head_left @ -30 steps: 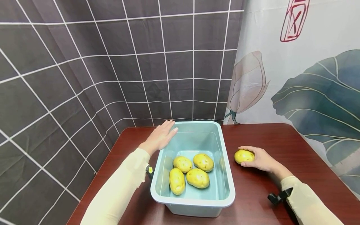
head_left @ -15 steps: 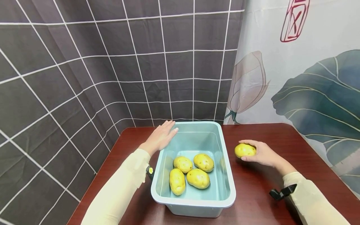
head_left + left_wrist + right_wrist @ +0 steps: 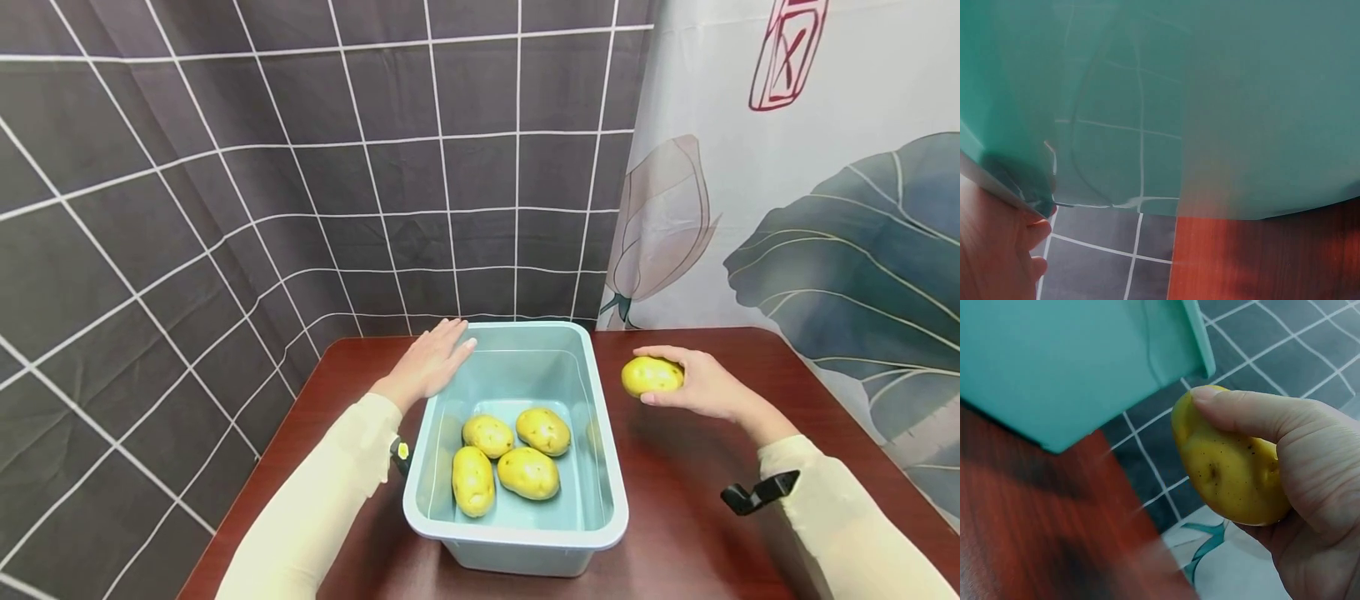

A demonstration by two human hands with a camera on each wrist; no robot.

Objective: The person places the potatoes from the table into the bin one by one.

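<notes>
A yellow potato point(image 3: 651, 377) is held in my right hand point(image 3: 701, 385), off the table and to the right of the light blue plastic tub point(image 3: 517, 542). In the right wrist view the thumb lies along one side of that potato point(image 3: 1222, 469); the fingers behind it are mostly hidden. My left hand point(image 3: 426, 360) rests on the tub's far left rim with its fingers straight. Several other yellow potatoes point(image 3: 528, 473) lie together on the tub's floor. The left wrist view shows the tub's outer wall point(image 3: 1241, 112) and part of the left hand point(image 3: 991, 244) at its rim.
The tub stands on a dark red-brown wooden table point(image 3: 675, 517). Behind and to the left hangs a dark grey curtain point(image 3: 390, 183) with white grid lines. A white curtain point(image 3: 720, 100) with flower and leaf prints hangs at the back right.
My right hand has raised the potato from the table, upward in the head view. My left hand, the tub and the potatoes inside have stayed in place.
</notes>
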